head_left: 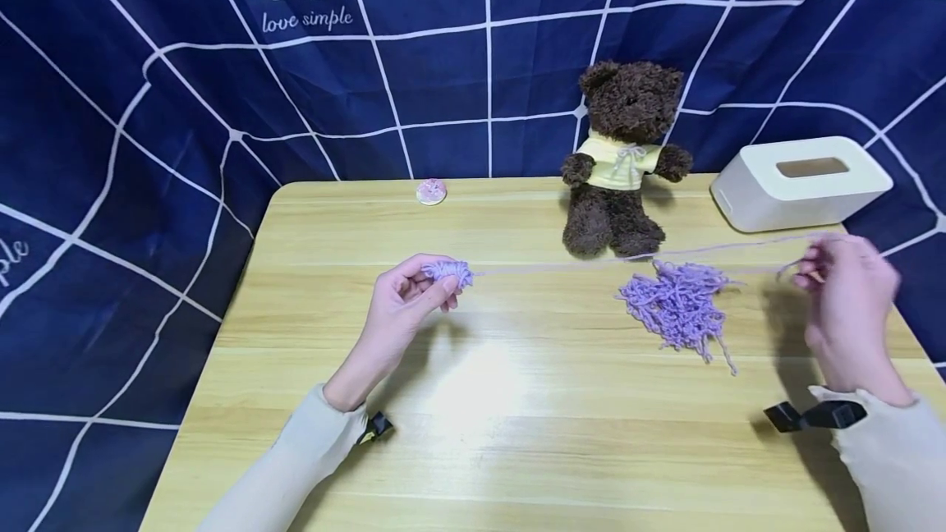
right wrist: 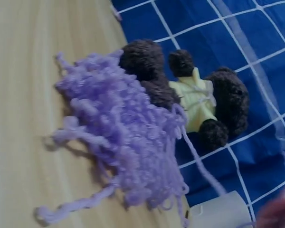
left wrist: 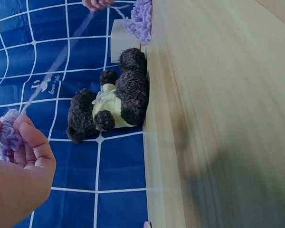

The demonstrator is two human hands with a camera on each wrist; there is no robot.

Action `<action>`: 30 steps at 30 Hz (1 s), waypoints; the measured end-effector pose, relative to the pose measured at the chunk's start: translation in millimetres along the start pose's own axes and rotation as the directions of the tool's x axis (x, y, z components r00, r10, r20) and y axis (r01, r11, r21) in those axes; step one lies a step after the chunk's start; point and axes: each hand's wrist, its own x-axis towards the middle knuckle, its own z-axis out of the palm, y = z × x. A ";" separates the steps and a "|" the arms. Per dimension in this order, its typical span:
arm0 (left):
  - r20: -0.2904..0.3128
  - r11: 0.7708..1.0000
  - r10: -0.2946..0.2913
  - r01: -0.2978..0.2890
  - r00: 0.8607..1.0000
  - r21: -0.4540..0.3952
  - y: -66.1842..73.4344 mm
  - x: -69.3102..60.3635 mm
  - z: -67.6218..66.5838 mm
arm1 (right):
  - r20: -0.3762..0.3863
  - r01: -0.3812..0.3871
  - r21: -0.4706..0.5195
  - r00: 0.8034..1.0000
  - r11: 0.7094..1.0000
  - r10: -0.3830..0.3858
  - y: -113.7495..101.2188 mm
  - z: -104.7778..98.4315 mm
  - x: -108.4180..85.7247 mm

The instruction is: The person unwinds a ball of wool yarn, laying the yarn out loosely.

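A small wound bundle of lilac yarn [head_left: 447, 271] is pinched between the thumb and fingers of my left hand [head_left: 399, 302], above the table's left half. From it a yarn strand [head_left: 709, 249] stretches across to my right hand [head_left: 853, 302], raised at the right, whose curled fingers grip it. In the left wrist view the bundle [left wrist: 8, 133] shows its loops between thumb and fingers. A loose pile of crinkled lilac yarn [head_left: 678, 306] lies on the table nearer the right hand, loose ends sticking out. The right wrist view shows this pile [right wrist: 118, 128] close up; the hand there is blurred.
Behind the pile a brown teddy bear [head_left: 624, 162] in a yellow top stands at the table's back. A white tissue box [head_left: 801, 187] is at the back right. A round pinkish disc [head_left: 431, 192] lies by the rear edge. Blue checked cloth [head_left: 443, 89] hangs behind the wooden table [head_left: 562, 458].
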 end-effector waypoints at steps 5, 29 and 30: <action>0.012 1.000 -0.002 0.003 1.000 -0.014 0.5 0.4 0.9 | 0.274 -0.054 -0.456 0.941 0.889 0.197 16.3 -1.1 -13.7; 0.057 1.000 0.001 0.000 0.998 -0.026 -3.2 3.5 13.5 | 0.704 0.308 -0.496 0.690 0.812 0.168 110.7 133.3 -117.7; 0.059 0.999 -0.001 0.003 0.998 -0.032 -3.1 3.6 14.4 | 0.715 0.320 -0.512 0.673 0.797 0.189 114.1 136.2 -121.0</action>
